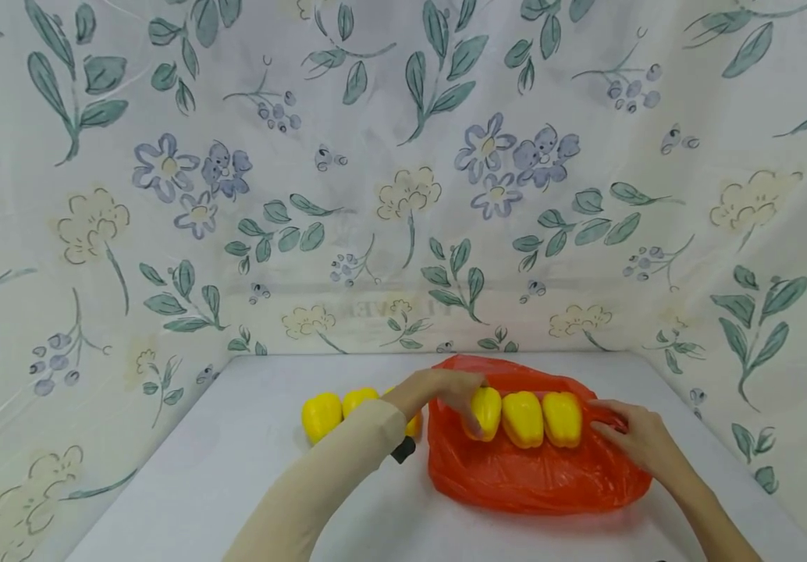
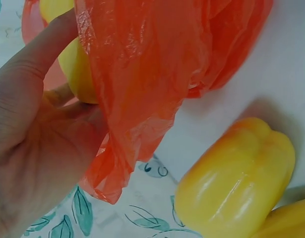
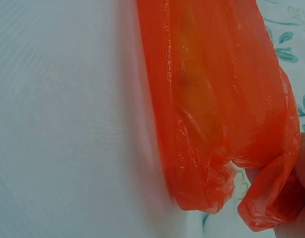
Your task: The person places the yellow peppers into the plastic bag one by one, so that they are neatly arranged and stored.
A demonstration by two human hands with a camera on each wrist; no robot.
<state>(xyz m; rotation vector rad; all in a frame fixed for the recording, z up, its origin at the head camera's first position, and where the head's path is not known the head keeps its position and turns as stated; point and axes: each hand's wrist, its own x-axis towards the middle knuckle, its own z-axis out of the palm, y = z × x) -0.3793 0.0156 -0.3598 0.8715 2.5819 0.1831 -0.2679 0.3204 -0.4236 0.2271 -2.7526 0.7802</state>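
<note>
A red plastic bag (image 1: 537, 480) lies with its mouth spread, and three yellow bell peppers sit in a row in it. My left hand (image 1: 456, 390) reaches into the bag's left side and grips the leftmost yellow bell pepper (image 1: 488, 414), thumb on one side and fingers on the other. In the left wrist view this pepper (image 2: 78, 72) is partly covered by the bag's edge (image 2: 137, 74). Beside it are the middle pepper (image 1: 524, 420) and the right one (image 1: 563, 420). My right hand (image 1: 631, 437) pinches the bag's right rim, as the right wrist view shows with the bunched film (image 3: 271, 198).
More yellow bell peppers lie on the white table (image 1: 186, 484) left of the bag: one at the far left (image 1: 321, 416), another beside it (image 1: 359, 399), and one partly hidden behind my left arm (image 1: 414, 425). Floral-patterned sheeting (image 1: 347, 257) encloses the table's back and sides.
</note>
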